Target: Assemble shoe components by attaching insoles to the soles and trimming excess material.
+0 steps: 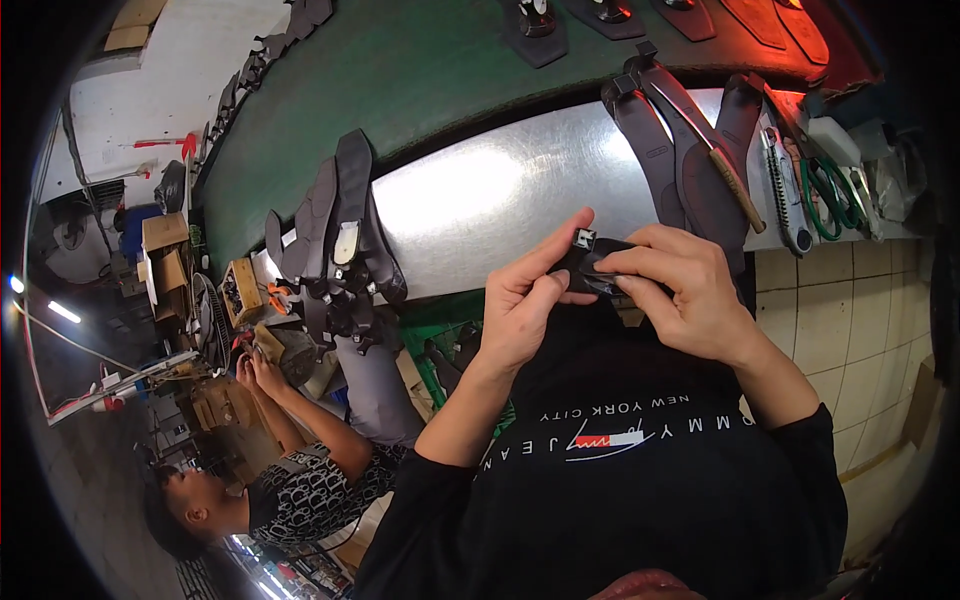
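Note:
Both hands meet in front of my chest around a small black piece (597, 280), dark and folded, with a square metal fitting (584, 239) at its upper end. My left hand (525, 310) wraps the piece from the left, its index finger stretched up beside the fitting. From the right, my right hand (680, 290) pinches the piece's edge between thumb and fingertips. The fingers hide part of the piece, so its full shape cannot be made out. Beyond the hands lies a shiny metal work surface (480, 240).
Dark padded pieces (320, 220) pile up at the left; more (650, 135) lie right, under a wooden-handled tool (735, 180). Further right are a utility knife (785, 190) and green-handled scissors (830, 195). A green table (420, 75) stands behind. A co-worker (310, 490) works at left.

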`<action>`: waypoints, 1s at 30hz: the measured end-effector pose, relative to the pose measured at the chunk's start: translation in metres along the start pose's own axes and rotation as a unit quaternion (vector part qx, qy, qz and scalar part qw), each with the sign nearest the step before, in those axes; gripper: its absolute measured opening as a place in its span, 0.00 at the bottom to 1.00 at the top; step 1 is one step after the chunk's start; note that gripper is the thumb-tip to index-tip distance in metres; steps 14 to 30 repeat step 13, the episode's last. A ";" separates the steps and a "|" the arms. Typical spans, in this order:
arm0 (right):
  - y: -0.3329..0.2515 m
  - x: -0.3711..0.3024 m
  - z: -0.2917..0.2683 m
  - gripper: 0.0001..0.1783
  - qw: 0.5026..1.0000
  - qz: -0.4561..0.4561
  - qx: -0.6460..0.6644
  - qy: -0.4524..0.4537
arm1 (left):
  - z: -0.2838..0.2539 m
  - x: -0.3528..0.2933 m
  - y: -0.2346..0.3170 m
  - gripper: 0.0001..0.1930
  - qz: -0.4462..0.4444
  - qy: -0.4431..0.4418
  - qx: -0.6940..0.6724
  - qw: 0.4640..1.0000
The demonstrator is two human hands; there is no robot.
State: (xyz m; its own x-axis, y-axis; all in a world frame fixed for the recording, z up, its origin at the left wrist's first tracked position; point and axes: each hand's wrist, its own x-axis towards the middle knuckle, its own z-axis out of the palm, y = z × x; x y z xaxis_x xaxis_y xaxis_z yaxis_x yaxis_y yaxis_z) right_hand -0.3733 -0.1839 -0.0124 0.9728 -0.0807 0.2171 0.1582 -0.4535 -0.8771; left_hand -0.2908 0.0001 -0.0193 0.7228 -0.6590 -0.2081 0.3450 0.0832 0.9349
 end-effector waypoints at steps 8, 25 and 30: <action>0.000 0.000 0.001 0.13 0.984 -0.116 -0.133 -0.024 | -0.005 -0.002 -0.004 0.24 -0.025 0.011 -0.013 1.000; 0.004 -0.002 -0.004 0.19 0.989 -0.093 -0.086 -0.081 | -0.011 0.000 -0.010 0.22 -0.065 0.019 -0.003 0.998; 0.004 -0.002 -0.004 0.19 0.989 -0.093 -0.086 -0.081 | -0.011 0.000 -0.010 0.22 -0.065 0.019 -0.003 0.998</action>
